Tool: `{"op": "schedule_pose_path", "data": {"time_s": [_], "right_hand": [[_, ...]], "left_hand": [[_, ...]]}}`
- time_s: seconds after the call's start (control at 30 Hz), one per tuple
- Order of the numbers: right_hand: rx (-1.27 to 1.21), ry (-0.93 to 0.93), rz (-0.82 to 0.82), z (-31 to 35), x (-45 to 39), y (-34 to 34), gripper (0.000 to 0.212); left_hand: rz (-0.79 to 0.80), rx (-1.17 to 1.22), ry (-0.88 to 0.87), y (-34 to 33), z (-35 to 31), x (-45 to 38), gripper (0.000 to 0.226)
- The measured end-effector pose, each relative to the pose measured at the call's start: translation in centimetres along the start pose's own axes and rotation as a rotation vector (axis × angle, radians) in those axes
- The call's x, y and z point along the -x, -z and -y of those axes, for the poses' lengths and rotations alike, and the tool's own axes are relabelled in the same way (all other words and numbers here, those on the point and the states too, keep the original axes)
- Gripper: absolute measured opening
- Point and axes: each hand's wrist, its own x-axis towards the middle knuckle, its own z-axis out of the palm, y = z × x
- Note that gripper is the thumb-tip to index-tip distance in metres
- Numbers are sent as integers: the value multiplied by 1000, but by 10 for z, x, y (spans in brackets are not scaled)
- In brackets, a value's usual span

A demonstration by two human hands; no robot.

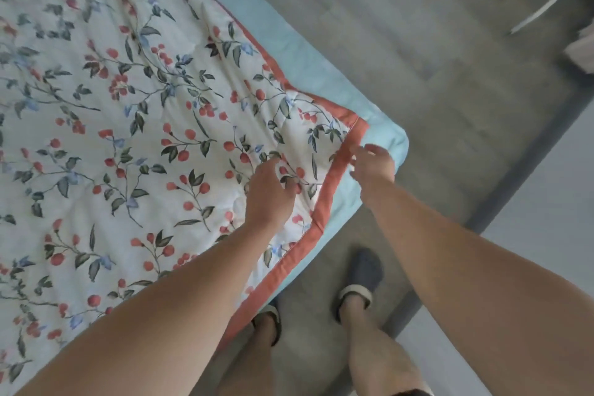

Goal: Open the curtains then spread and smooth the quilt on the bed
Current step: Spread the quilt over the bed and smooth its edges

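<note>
Soft, even daylight; mild blur and wide-angle bending.
No glare is seen; the quilt (135, 112) is evenly and brightly lit, its print smeared toward the top left corner. A broad soft shadow band is cast across the floor (418, 42) at right. Straight lines are bowed at the frame edges. Slight motion blur is seen on the right hand (374, 167); forearms are stretched by the lens.

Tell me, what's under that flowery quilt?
A light blue sheet shows past the quilt along its red-bordered edges and at the corner. Whatever lies further in beneath the quilt is covered, so I cannot tell.
</note>
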Motion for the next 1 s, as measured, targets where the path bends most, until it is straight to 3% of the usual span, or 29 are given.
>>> {"op": "schedule_pose_path", "data": {"time_s": [0.13,0.27,0.4,0.5,0.7,0.8,0.93,1.0], "right_hand": [[81,-88,101,55,-48,-13,56],[216,-92,212,59,-68,-7,28],[278,-112,102,41,-85,76,22],[293,-162,4,26,-104,140,21],[429,-185,92,44,-130,166,15],[596,-152,158,51,-135,157,20],[689,-40,217,77,-123,135,63],[770,100,243,104,-121,114,54]], "left_hand": [[17,51,-73,-20,-42,-39,39],[26,60,10,-46,-65,-64,57],[58,-59,181,-66,-93,-61,72],[137,-217,231,-83,-108,-58,67],[158,-333,271,-111,-135,-51,73],[141,-264,331,-118,-140,-47,73],[-38,-145,277,-118,-144,-59,53],[-115,-72,253,-111,-145,-79,54]]}}
